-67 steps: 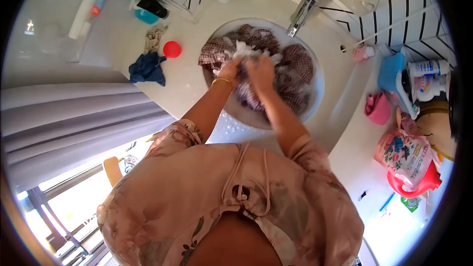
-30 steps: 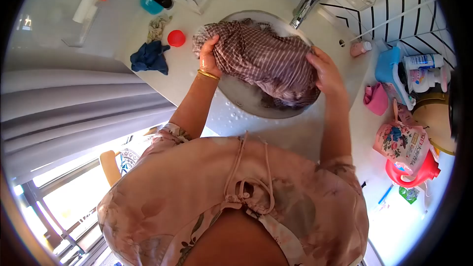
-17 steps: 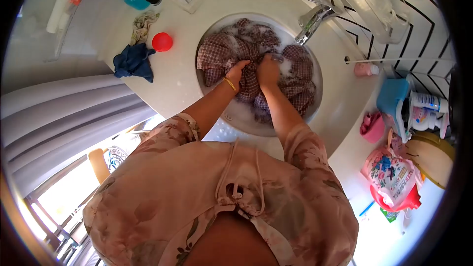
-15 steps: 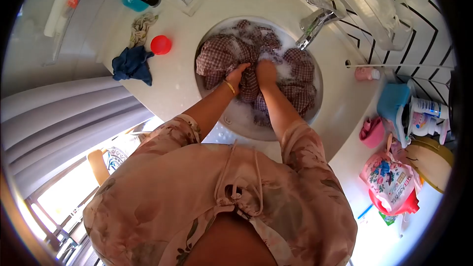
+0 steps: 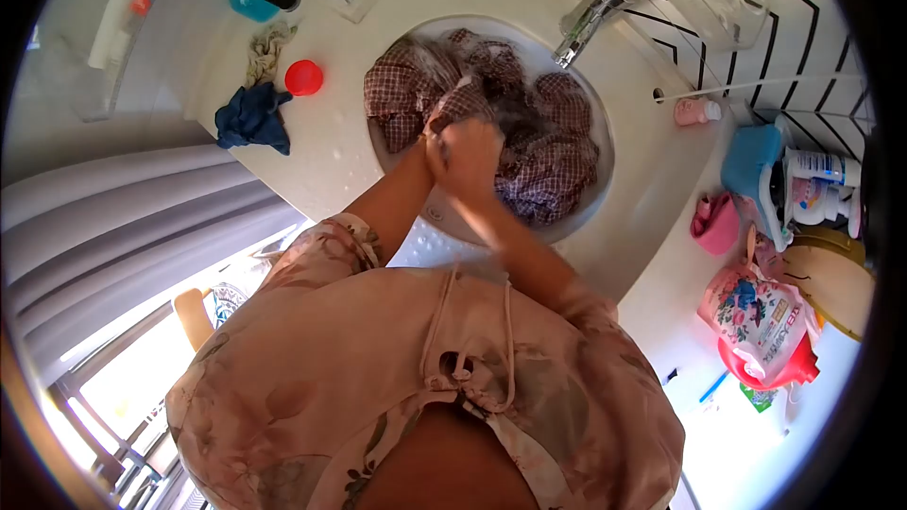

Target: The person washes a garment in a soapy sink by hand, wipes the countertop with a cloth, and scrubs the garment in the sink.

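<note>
A brown-and-white checked cloth (image 5: 553, 165) lies bunched and wet in the round sink (image 5: 605, 170), with suds on it. My left hand (image 5: 434, 135) grips a fold of this cloth at the left of the sink; its fingers are mostly hidden. Across it lies my right hand (image 5: 470, 153), closed on the same fold and slightly smeared by motion. The two hands touch each other. Part of the cloth stands up just beyond the knuckles.
A chrome tap (image 5: 590, 19) leans over the sink's back right. On the left counter are a red cap (image 5: 303, 78), a navy cloth (image 5: 253, 118) and a crumpled pale rag (image 5: 269, 52). A pink bottle (image 5: 696, 111), blue container (image 5: 751, 159) and detergent bag (image 5: 756, 316) stand right.
My right hand has come out of the suds and moved left and nearer, onto my left hand. The cloth between them has been gathered up. The view has shifted slightly.
</note>
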### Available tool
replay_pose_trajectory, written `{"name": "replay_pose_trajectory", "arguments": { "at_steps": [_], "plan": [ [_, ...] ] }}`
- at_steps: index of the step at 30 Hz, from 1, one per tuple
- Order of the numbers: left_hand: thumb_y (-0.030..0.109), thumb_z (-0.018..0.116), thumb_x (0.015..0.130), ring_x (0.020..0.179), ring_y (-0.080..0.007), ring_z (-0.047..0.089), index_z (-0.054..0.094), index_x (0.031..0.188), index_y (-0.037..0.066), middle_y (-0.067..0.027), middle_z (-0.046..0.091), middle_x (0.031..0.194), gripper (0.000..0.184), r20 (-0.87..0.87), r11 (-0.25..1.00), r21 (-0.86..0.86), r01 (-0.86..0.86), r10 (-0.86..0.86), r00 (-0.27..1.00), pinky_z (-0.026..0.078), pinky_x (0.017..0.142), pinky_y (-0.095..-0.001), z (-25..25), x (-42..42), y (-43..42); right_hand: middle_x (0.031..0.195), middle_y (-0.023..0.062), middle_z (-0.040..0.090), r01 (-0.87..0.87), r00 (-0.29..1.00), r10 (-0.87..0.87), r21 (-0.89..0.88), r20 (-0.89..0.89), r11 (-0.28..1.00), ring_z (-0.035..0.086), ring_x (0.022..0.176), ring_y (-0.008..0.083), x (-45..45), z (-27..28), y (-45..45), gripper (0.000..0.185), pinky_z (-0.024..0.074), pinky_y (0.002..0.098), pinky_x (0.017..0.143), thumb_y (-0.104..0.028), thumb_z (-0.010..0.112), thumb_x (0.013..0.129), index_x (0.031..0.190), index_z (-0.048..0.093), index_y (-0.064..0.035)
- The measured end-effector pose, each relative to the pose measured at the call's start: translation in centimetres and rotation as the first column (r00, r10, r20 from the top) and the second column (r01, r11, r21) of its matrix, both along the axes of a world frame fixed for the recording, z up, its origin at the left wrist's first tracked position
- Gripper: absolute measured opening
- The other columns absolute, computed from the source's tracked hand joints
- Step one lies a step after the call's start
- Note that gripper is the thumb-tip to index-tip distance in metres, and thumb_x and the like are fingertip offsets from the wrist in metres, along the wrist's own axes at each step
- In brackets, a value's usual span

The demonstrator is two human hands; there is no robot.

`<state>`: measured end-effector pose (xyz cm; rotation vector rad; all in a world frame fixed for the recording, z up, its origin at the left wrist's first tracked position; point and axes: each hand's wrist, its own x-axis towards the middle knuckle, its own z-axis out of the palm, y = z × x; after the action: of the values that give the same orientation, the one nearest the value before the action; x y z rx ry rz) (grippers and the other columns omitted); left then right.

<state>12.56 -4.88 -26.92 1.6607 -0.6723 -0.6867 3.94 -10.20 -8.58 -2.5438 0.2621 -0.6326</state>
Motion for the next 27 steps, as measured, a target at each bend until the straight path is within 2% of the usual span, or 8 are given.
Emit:
{"name": "replay_pose_trajectory", "arguments": {
  "at_steps": [2,3,5,7,10,12,21,27],
  "plan": [
    [0.037,0.043,0.088,0.099,-0.0258,0.055,0.051,0.118,0.004,-0.0100,0.057,0.111,0.045,0.288,0.994,0.108,-0.021,-0.011,0.958,0.044,0.088,-0.0383,-1.3,0.3,1.0,0.072,0.0161,0.050,0.178,0.984,-0.176,0.136,-0.028,0.975,0.050,0.066,0.0311,2.5,-1.7,-1.4,0.023,0.0406,0.0423,0.060,-0.022,0.061,0.072,0.079,0.051,-0.0025],
    [0.035,0.043,0.088,0.098,-0.0254,0.055,0.051,0.117,0.005,-0.0103,0.057,0.110,0.043,-0.220,0.985,-0.038,-0.170,0.158,0.963,0.045,0.087,-0.0373,2.3,0.3,1.4,0.072,0.0149,0.051,0.267,0.964,-0.262,0.205,-0.053,0.942,0.051,0.065,0.0291,3.9,-3.0,-2.3,0.021,0.0417,0.0408,0.058,-0.020,0.060,0.073,0.080,0.051,-0.0026],
    [0.032,0.042,0.088,0.096,-0.0245,0.056,0.051,0.116,0.005,-0.0108,0.057,0.109,0.041,-0.964,0.839,-0.032,-0.543,0.117,0.239,0.047,0.085,-0.0354,9.6,-0.3,1.3,0.071,0.0119,0.053,0.387,0.914,-0.344,0.716,-0.215,0.581,0.053,0.064,0.0243,5.6,-5.6,-4.4,0.021,0.0431,0.0365,0.056,-0.018,0.059,0.073,0.084,0.053,-0.0013],
    [0.033,0.041,0.088,0.091,-0.0249,0.058,0.054,0.113,0.004,-0.0117,0.059,0.105,0.040,-0.945,0.854,-0.054,-0.517,0.123,0.302,0.048,0.083,-0.0355,10.5,0.1,1.7,0.075,0.0085,0.057,0.356,0.890,-0.296,0.934,-0.348,-0.029,0.054,0.068,0.0172,5.2,-4.5,-6.6,0.025,0.0445,0.0294,0.056,-0.015,0.057,0.073,0.091,0.056,0.0012],
    [0.033,0.043,0.087,0.089,-0.0256,0.057,0.055,0.109,0.005,-0.0105,0.059,0.104,0.037,-0.918,0.857,0.069,-0.510,0.255,0.305,0.047,0.082,-0.0362,12.5,-0.2,1.4,0.087,0.0155,0.056,0.262,0.963,-0.211,0.766,-0.167,0.587,0.056,0.074,0.0246,1.6,-1.9,-4.9,0.035,0.0457,0.0352,0.063,-0.022,0.061,0.073,0.097,0.054,0.0019],
    [0.033,0.044,0.087,0.092,-0.0262,0.056,0.055,0.109,0.006,-0.0105,0.058,0.106,0.036,-0.930,0.844,0.085,-0.530,0.258,0.261,0.045,0.085,-0.0375,13.9,-1.7,-0.4,0.093,0.0191,0.055,0.101,0.985,-0.119,0.138,0.124,0.985,0.055,0.079,0.0295,-0.6,0.6,-0.8,0.037,0.0452,0.0397,0.067,-0.025,0.062,0.073,0.095,0.054,0.0027],
    [0.032,0.047,0.084,0.094,-0.0270,0.056,0.058,0.105,0.005,-0.0119,0.059,0.105,0.036,-0.974,0.824,-0.013,-0.567,0.118,0.194,0.044,0.087,-0.0397,14.7,-1.7,-2.1,0.093,0.0246,0.054,0.580,0.813,-0.374,0.670,-0.446,0.463,0.053,0.087,0.0412,3.1,-4.0,-10.7,0.042,0.0420,0.0412,0.076,-0.028,0.059,0.074,0.099,0.051,0.0043],
    [0.034,0.058,0.080,0.098,-0.0247,0.054,0.060,0.103,0.005,-0.0090,0.059,0.105,0.037,-0.908,0.855,0.209,-0.474,0.350,0.231,0.043,0.088,-0.0384,-2.0,0.3,-0.1,0.114,0.0265,0.049,0.399,0.726,-0.134,0.254,-0.675,0.881,0.046,0.109,0.0329,2.4,-7.7,-6.7,0.045,0.0400,0.0391,0.086,-0.031,0.052,0.083,0.112,0.049,0.0036]
  ]
}}
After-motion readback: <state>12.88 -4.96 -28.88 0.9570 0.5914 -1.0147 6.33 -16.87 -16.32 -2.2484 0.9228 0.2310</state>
